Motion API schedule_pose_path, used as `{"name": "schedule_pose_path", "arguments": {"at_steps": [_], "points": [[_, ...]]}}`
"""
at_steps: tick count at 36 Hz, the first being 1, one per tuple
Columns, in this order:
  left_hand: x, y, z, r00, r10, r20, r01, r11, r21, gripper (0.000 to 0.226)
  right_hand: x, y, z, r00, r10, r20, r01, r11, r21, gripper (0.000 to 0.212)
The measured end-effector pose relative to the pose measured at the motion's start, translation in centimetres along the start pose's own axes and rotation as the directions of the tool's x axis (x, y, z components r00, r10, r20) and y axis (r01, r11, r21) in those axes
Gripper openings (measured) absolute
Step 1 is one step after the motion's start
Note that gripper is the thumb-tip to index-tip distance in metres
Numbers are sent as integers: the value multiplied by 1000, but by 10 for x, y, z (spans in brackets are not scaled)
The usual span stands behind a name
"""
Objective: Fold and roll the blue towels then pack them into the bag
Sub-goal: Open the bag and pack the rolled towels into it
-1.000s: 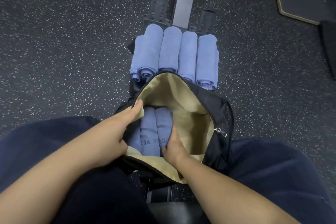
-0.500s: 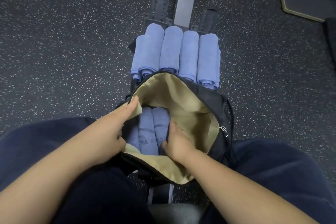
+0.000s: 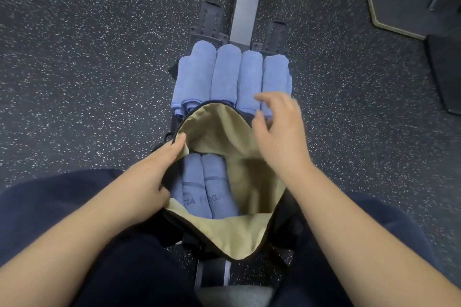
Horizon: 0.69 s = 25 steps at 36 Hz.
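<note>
— What is she at now?

— Packing. The left hand point(image 3: 152, 177) pinches the near-left edge of the bag point(image 3: 224, 234), thumb inside against the tan lining, and holds the mouth wide. The right hand point(image 3: 279, 127) hangs in the air above the far rim, fingers loosely spread and a little curled, with nothing in it.

— And the towels?

— Two rolled towels in the bag point(image 3: 209, 187) lie side by side against its left wall, printed ends toward her. The row of rolled towels point(image 3: 229, 75) waits just beyond the bag on the black bench point(image 3: 245, 0), long sides touching. I count four rolls plainly, perhaps a fifth tucked under at the left; I cannot tell for sure.

— So which one next?

— My guess is the rightmost roll, since the hand is over its near end. She should close around its middle, thumb on one side and fingers on the other, so the loose outer flap is pinned and the roll does not unwind as it lifts.

— Anything to watch?

— The neighbours. They press against each other, so a straight lift, not a drag, seems wise, or the next roll may tumble off the bench onto the speckled floor point(image 3: 87, 70). Then lay it beside the two packed ones, same direction, while the left hand keeps the opening taut.
</note>
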<state>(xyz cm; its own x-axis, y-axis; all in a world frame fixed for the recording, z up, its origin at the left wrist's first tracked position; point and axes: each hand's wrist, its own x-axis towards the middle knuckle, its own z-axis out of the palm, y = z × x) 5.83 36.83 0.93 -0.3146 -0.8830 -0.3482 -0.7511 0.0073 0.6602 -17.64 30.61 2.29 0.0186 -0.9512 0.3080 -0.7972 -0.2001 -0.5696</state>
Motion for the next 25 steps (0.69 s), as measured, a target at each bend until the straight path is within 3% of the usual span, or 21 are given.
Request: {"name": "schedule_pose_path", "arguments": {"at_steps": [4, 7, 10, 12, 25], "points": [[1, 0, 0, 1000, 15, -16, -15, 1000, -3, 98, 37, 26, 5, 973, 216, 82, -206, 971, -118, 35], [2, 0, 0, 1000, 14, -19, -14, 1000, -14, 99, 57, 47, 14, 873, 440, 210, -408, 895, -178, 42], [3, 0, 0, 1000, 13, -26, -13, 1000, -21, 99, 68, 60, 29, 772, 556, 308, -508, 831, -228, 51], [3, 0, 0, 999, 9, -33, -10, 1000, -30, 98, 73, 65, 38, 717, 599, 356, -539, 800, -262, 58], [9, 0, 0, 1000, 20, -4, -20, 999, -49, 99, 97, 65, 67, 557, 739, 379, -575, 673, -466, 77]]}}
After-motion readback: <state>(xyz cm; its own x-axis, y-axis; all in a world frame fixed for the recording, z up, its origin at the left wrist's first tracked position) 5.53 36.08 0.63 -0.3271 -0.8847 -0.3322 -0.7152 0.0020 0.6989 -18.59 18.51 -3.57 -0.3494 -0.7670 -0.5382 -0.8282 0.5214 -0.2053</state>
